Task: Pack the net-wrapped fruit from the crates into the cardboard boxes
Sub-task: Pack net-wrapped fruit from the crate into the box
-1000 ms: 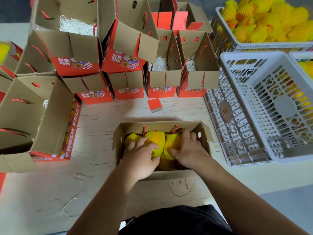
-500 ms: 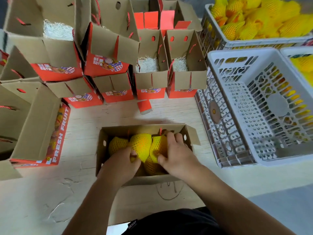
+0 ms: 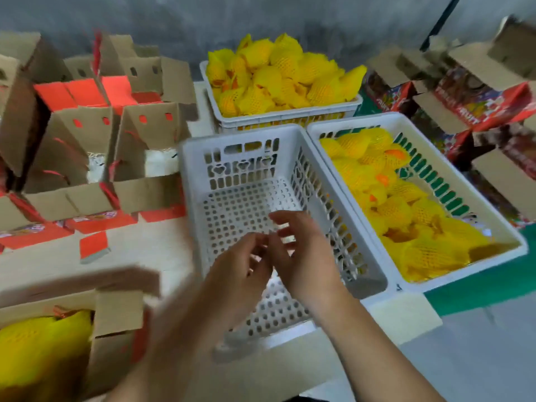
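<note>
Both hands hold nothing: the left hand and right hand hover with loosely spread fingers over the empty white crate, likely heading for more fruit. Net-wrapped fruit fills the right crate and far crate. The partly packed cardboard box sits lower left, cut off and motion-blurred, so its count is unclear.

yellow net-wrapped fruit filling white crates

three white crates, two hands
</note>
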`<state>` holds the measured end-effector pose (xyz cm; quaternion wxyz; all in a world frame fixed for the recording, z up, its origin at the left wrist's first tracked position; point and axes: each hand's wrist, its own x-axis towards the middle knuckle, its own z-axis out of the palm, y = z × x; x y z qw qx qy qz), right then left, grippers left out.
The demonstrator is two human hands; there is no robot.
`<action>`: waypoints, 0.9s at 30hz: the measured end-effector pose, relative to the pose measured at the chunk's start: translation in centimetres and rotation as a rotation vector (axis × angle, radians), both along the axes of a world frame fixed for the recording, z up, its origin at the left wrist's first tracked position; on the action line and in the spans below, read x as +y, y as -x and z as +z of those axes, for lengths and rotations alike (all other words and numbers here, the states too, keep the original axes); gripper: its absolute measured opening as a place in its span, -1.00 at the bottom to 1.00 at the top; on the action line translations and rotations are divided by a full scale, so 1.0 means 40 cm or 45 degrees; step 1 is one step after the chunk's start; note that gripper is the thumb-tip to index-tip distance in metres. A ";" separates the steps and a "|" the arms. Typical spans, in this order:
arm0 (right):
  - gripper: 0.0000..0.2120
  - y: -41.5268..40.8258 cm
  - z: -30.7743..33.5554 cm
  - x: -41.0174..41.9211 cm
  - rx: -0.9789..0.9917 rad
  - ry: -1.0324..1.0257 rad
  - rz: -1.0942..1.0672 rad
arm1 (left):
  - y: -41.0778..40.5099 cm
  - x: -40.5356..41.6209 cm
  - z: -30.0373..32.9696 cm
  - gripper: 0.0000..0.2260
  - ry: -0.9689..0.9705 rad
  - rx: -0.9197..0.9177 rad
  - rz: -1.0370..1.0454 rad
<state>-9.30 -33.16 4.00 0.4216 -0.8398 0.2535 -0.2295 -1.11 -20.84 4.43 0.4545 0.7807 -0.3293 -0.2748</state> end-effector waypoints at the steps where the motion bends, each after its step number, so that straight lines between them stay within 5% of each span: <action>1: -0.67 0.043 0.002 -0.089 -0.014 0.046 -0.044 | 0.033 -0.084 -0.009 -0.86 0.021 0.020 -0.032; 4: -0.73 0.167 -0.018 -0.367 0.130 0.260 -0.191 | 0.126 -0.323 -0.025 -0.85 0.138 -0.063 -0.059; 7: -0.58 0.243 -0.075 -0.600 0.896 0.405 -0.112 | 0.195 -0.533 -0.037 -0.86 0.222 -0.326 -0.149; 9: -0.62 0.273 -0.110 -0.660 1.181 0.310 0.047 | 0.224 -0.623 -0.065 -0.84 0.072 -0.567 -0.374; 12: -0.65 0.293 -0.148 -0.669 1.103 0.201 0.221 | 0.225 -0.658 -0.105 -0.81 -0.121 -0.904 -0.444; 18: -0.48 0.203 -0.179 -0.722 0.982 0.366 0.577 | 0.225 -0.670 -0.118 -0.96 -0.264 -1.017 -0.412; 22: -0.65 0.173 -0.188 -0.742 0.912 0.618 0.831 | 0.225 -0.682 -0.115 -0.93 -0.420 -1.048 -0.455; 27: -0.69 0.167 -0.212 -0.739 1.040 0.538 0.850 | 0.226 -0.692 -0.112 -0.91 -0.547 -1.044 -0.458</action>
